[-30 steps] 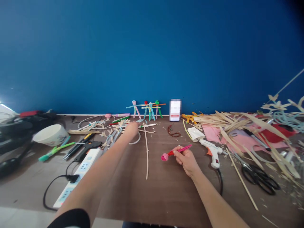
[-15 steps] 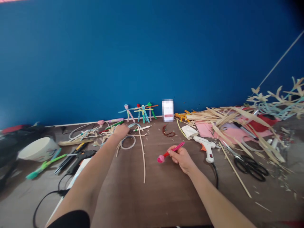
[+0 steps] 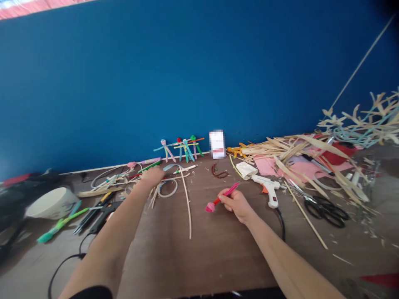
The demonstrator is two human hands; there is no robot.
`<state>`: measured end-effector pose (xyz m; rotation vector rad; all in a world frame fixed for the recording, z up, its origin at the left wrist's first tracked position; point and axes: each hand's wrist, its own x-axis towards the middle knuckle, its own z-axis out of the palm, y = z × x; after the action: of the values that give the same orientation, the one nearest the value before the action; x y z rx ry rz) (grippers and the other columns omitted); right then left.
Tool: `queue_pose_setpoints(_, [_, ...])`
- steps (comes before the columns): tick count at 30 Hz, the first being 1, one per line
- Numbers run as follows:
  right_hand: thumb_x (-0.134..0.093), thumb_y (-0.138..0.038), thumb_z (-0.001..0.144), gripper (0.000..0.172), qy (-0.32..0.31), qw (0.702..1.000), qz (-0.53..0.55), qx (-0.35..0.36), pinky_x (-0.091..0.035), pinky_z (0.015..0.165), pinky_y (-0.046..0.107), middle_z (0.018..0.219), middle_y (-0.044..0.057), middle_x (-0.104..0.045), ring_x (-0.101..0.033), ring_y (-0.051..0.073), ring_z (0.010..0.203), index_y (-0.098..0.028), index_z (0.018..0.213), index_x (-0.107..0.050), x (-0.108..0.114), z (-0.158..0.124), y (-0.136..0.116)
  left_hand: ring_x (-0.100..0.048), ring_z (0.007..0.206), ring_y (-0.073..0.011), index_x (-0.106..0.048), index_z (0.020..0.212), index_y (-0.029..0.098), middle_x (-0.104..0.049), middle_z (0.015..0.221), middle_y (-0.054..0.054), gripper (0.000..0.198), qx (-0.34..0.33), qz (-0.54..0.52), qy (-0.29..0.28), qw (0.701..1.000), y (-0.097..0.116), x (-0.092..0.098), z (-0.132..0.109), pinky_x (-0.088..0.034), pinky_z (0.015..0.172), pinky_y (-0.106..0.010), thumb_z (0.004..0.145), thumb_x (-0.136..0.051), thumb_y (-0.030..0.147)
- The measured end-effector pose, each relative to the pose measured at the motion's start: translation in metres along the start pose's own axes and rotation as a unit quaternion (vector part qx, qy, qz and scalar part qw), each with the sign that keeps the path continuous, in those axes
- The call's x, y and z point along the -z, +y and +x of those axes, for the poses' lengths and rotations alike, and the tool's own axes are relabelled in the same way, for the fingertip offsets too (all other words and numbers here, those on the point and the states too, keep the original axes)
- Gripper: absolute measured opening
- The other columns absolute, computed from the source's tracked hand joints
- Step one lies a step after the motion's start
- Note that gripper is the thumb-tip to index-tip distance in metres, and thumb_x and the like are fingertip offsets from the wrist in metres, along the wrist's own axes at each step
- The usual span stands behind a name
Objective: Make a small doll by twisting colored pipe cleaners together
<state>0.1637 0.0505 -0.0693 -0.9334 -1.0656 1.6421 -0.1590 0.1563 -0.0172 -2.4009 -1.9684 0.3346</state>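
Right hand [image 3: 235, 204], at 1 o'clock, pinches the pink plastic stem with a rolled pink flower head [image 3: 218, 200] between thumb and fingertips. The head points toward 9 o'clock, low over the brown wooden tabletop [image 3: 199, 257]. Left hand [image 3: 152, 176] is out at 11 o'clock among loose pale straw strips [image 3: 186, 203] — curled or flat, I cannot tell.

My judgement: keep the pinch near the head so it doesn't swing, and lift one strip clear of the tangle.

White glue gun [image 3: 268, 189] lies at 2 o'clock, black scissors [image 3: 327, 207] at 3 — deep blue wall [image 3: 199, 74] close behind.
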Motion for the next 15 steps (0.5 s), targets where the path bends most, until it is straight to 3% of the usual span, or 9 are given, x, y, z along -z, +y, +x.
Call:
queue_pose_setpoints(4, [-0.064,-0.030,0.062,0.021,0.000,1.000,0.007,0.000,-0.014,0.036,0.018,0.047,-0.008,-0.040,-0.026,0.000,0.033,-0.013,0.068,-0.053,0.001,0.001,0.000,-0.058,0.086,-0.0272,-0.063,0.072,0.014,-0.064,0.084,-0.014,0.015,0.066,-0.088,0.104,0.988,-0.002,0.003,-0.002,-0.041,0.076,-0.037,0.069,-0.049,0.016])
queue_pose_setpoints(7, [-0.065,-0.031,0.061,0.022,-0.001,1.000,0.015,-0.003,-0.013,0.036,0.018,0.047,-0.008,-0.040,-0.026,0.000,0.032,-0.014,0.068,-0.053,0.001,0.002,0.001,-0.059,0.081,-0.0236,-0.060,0.079,0.015,-0.065,0.081,-0.010,0.015,0.125,-0.175,0.209,0.954,-0.017,0.016,-0.005,-0.043,0.071,-0.031,0.071,-0.049,0.022])
queue_pose_setpoints(11, [-0.065,-0.030,0.061,0.022,-0.003,1.000,0.022,-0.003,-0.013,0.036,0.018,0.046,-0.009,-0.039,-0.026,0.000,0.032,-0.014,0.067,-0.053,0.001,0.002,0.001,-0.059,0.074,-0.0174,-0.048,0.090,0.011,-0.063,0.087,-0.010,0.020,0.214,-0.292,0.368,0.857,-0.040,0.041,-0.011,-0.044,0.062,-0.026,0.079,-0.038,0.024])
queue_pose_setpoints(15, [-0.066,-0.031,0.060,0.023,0.003,0.999,0.035,-0.005,-0.013,0.035,0.017,0.044,-0.009,-0.039,-0.027,0.000,0.031,-0.014,0.068,-0.053,0.001,0.002,0.000,-0.055,0.057,-0.0076,-0.021,0.111,0.011,-0.056,0.100,-0.009,0.027,0.219,-0.400,0.477,0.751,-0.049,0.061,-0.017,-0.039,0.047,-0.021,0.086,-0.015,0.019])
